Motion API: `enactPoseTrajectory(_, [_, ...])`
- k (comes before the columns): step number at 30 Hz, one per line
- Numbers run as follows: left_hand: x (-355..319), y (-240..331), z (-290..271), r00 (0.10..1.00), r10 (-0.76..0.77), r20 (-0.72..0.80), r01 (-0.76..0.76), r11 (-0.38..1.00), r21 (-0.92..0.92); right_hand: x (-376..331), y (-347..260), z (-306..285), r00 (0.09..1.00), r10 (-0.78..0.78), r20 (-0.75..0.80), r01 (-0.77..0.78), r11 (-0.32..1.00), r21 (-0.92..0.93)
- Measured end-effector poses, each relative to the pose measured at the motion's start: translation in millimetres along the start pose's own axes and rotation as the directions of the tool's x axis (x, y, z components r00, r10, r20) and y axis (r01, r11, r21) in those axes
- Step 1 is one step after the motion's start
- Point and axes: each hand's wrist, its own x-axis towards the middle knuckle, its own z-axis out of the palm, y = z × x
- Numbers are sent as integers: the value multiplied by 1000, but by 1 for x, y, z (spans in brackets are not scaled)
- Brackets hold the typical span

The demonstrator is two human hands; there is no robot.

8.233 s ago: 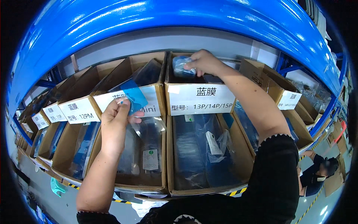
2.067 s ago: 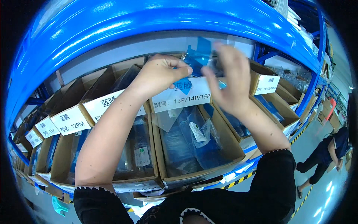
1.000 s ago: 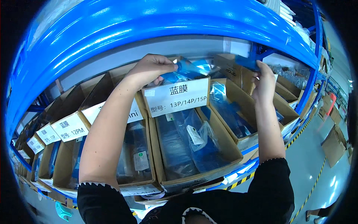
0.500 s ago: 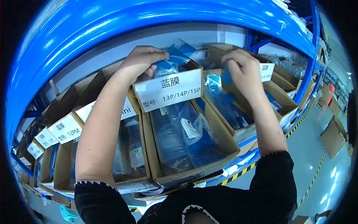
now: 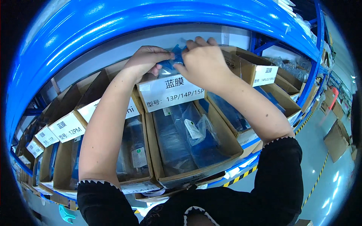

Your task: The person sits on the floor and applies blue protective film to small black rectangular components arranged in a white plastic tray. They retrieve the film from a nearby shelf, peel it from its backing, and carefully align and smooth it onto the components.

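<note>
Above the labelled upper carton [image 5: 173,92], my left hand [image 5: 149,62] pinches the edge of a clear plastic bag with blue film [image 5: 176,56] in it. My right hand [image 5: 205,62] has come up against the same bag from the other side, its fingers bent and its thumb low beside the blue film. Its fingertips appear closed at the bag's mouth; the back of the hand hides part of what they grip. Below, an open cardboard box [image 5: 200,173] holds clear bags of blue film sheets [image 5: 171,139].
More open cartons line the shelf on both sides, such as one with a white label [image 5: 67,128] at left and another [image 5: 266,75] at right. A blue shelf beam [image 5: 158,13] arches over my hands. Flattened cardboard [image 5: 336,138] stands on the floor at right.
My right hand has moved left, from over the box at right to the bag beside my left hand, bringing a piece of blue film with it. My left hand has stayed nearly in place.
</note>
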Motion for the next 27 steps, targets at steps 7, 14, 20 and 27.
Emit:
enactPoseTrajectory(7, [-3,-1,-9,995,46,93,-48,999,20,15,3,21,987,-56,149,52,998,35])
enactPoseTrajectory(14, [-3,-1,-10,986,158,48,-164,918,361,32,32,19,926,39,376,-243,823,513])
enactPoseTrajectory(20, [-4,-1,-11,986,166,-10,-151,919,365,32,36,26,959,3,282,-137,878,459])
enactPoseTrajectory(27, [-2,1,-9,990,137,45,-143,894,424,38,23,29,943,-96,318,-15,945,328])
